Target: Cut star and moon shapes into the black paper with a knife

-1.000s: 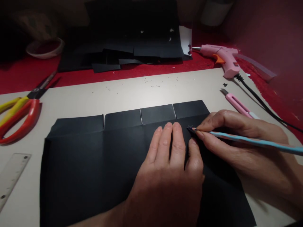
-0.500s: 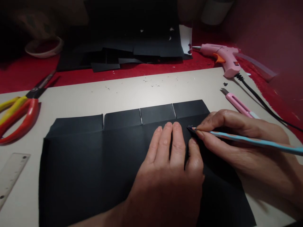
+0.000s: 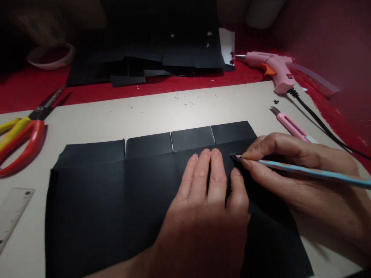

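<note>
A large sheet of black card (image 3: 92, 208) lies on the pale board, with slits cut along its far edge that part it into several flaps. Flat on the card rests my left hand (image 3: 205, 212), fingers stretched forward, its thumb side close to the pencil tip. My right hand (image 3: 290, 170) pinches a light blue pencil (image 3: 307, 170) near its point. The tip touches the card just below the rightmost flap, where a small pale scribbled mark (image 3: 232, 154) shows. Some of the card is hidden under both hands.
Red-and-yellow scissors (image 3: 34, 131) and a clear ruler (image 3: 14, 212) lie at the left. A pink utility knife (image 3: 291, 125) and pink glue gun (image 3: 271, 67) with a black cord are at the right. Black card pieces (image 3: 191, 58) and a tape roll (image 3: 52, 61) sit behind.
The pencil tip and right hand have shifted only very slightly at the mark. My left hand stays on the card; the whole view has moved a little.
</note>
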The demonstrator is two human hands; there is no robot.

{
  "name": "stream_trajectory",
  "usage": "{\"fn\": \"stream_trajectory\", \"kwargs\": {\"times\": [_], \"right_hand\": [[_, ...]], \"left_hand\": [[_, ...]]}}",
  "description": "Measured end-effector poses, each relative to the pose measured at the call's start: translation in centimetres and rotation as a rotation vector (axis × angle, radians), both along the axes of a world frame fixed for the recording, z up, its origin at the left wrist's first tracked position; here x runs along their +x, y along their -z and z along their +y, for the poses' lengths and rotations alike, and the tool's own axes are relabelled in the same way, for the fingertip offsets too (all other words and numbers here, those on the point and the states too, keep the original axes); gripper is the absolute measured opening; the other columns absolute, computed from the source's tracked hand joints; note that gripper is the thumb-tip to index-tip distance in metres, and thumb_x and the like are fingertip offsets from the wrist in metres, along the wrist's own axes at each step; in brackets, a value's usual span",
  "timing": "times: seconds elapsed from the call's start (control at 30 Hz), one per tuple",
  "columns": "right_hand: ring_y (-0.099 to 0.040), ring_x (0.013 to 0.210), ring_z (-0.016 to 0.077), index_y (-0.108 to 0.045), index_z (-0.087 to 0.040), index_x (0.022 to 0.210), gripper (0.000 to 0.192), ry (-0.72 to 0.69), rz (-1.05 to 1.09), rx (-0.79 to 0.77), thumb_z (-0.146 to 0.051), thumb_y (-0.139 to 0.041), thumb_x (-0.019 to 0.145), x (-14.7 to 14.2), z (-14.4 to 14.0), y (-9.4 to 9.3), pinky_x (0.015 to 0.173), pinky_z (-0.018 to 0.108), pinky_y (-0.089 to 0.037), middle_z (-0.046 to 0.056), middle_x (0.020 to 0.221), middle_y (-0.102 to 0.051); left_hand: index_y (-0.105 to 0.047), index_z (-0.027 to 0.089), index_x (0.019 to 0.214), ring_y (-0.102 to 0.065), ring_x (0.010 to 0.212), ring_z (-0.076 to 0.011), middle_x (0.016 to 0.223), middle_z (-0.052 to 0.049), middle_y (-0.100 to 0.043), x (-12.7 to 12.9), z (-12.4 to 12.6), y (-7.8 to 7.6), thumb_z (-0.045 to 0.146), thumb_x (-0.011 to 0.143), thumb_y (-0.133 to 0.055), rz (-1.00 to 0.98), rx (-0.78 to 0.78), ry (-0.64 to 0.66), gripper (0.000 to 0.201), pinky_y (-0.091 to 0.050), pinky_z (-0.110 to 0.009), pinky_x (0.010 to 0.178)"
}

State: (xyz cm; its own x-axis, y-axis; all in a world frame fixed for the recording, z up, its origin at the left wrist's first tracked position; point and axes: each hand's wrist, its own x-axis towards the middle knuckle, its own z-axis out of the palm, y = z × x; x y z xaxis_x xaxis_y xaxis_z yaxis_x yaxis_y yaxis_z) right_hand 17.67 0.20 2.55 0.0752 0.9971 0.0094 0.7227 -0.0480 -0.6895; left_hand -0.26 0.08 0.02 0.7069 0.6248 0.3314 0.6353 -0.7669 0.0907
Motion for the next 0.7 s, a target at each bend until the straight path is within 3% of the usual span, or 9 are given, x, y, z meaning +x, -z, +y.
{"fn": "stream_trajectory", "kwargs": {"times": [0.2, 0.7], "right_hand": [[-0.065, 0.052, 0.0145, -0.068, -0.026, 0.070, 0.018, 0.022, -0.012, 0.019, -0.037, -0.065, 0.083, -0.07, 0.05, -0.30, 0.038, 0.023, -0.044, -0.001, 0.069, -0.073], [-0.072, 0.062, 0.0177, -0.067, -0.029, 0.073, 0.009, 0.020, -0.018, 0.009, -0.029, -0.066, 0.083, 0.54, -0.52, -0.13, 0.033, 0.019, -0.040, -0.002, 0.077, -0.077]], "left_hand": [[-0.071, 0.009, 0.121, -0.060, 0.125, -0.0441, 0.132, -0.032, -0.062, -0.11, 0.02, -0.03, 0.026, 0.099, -0.043, 0.005, -0.005, 0.012, 0.040, -0.055, -0.060, 0.096], [-0.073, 0.011, 0.118, -0.061, 0.124, -0.0445, 0.131, -0.032, -0.062, 0.06, 0.03, -0.04, 0.024, 0.099, -0.042, 0.005, -0.015, 0.005, 0.039, -0.055, -0.061, 0.095]]}}
